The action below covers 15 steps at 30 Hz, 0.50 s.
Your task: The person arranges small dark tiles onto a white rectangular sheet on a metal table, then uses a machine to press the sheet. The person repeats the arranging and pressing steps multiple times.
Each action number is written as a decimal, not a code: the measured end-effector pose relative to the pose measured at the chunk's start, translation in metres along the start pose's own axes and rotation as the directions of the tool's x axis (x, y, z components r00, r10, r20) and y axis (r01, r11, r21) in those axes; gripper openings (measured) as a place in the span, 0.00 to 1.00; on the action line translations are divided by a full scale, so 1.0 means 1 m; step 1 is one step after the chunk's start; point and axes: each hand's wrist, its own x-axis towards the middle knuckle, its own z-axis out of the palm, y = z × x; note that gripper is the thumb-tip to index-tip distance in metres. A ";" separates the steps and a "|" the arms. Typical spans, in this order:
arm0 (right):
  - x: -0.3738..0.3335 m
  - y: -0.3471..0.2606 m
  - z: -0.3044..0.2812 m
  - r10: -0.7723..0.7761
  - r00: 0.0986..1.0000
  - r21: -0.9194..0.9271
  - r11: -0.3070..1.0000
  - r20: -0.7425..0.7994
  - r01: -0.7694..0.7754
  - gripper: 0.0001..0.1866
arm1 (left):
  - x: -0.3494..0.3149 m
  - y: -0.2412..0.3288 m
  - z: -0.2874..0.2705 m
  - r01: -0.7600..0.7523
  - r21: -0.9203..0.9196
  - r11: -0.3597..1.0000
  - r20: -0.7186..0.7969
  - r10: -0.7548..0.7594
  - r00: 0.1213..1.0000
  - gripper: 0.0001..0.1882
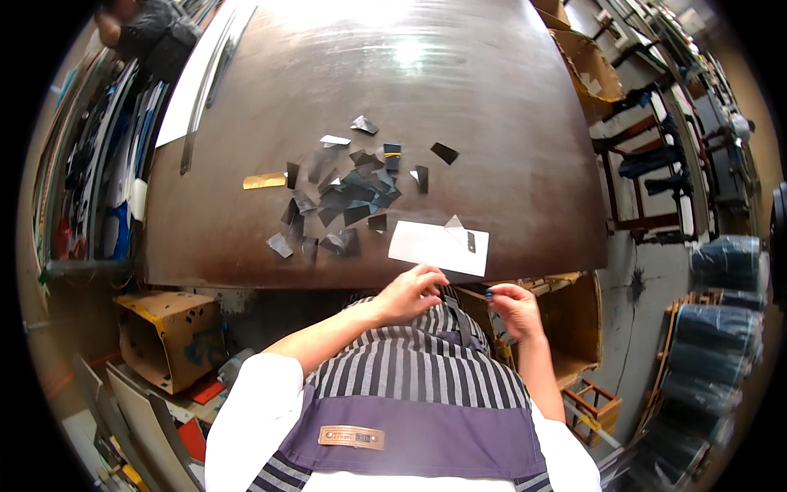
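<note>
Just off the table's near edge, my left hand (412, 295) has its fingers curled together; what they hold, if anything, cannot be made out. To its right, my right hand (516, 311) pinches a small dark bluish thing (489, 294) between thumb and fingers. Right in front of my hands lies a white sheet (430, 248) with a small clear triangular piece (454, 229) and a small black piece (471, 242) on it. Beyond the sheet, to the left, several dark flat scraps (352, 193) lie in a loose heap. A gold-coloured strip (265, 181) sits at the heap's left.
The brown table (508, 164) has a long dark strip (197, 115) along its left side. Cardboard boxes (168, 340) stand below and at the right. Upright sheets (102, 156) fill a rack at left, with a person (160, 37) behind. Plastic-wrapped rolls (709, 353) lie right.
</note>
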 end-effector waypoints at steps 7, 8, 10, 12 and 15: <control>0.002 0.050 -0.169 -0.634 0.688 -0.931 0.308 -0.353 -0.194 0.12 | -0.018 -0.002 -0.035 0.032 0.217 0.976 0.061 -0.046 0.997 0.11; -0.006 0.051 -0.156 -0.735 0.629 -0.963 0.130 -0.254 -0.237 0.12 | -0.021 -0.002 -0.036 0.025 0.228 0.973 0.059 -0.040 0.997 0.11; 0.023 0.041 -0.101 -0.721 0.677 -0.961 0.266 -0.148 0.074 0.12 | -0.022 -0.002 -0.039 0.045 0.207 0.977 0.021 -0.051 0.998 0.11; 0.047 0.031 -0.031 -0.749 0.657 -0.937 0.164 0.084 0.307 0.12 | -0.022 0.001 -0.042 0.001 0.254 0.967 0.043 -0.012 0.999 0.11; 0.095 0.031 0.032 -0.782 0.599 -0.867 0.168 0.172 0.469 0.16 | -0.023 0.008 -0.044 -0.035 0.267 0.963 0.072 0.017 0.997 0.11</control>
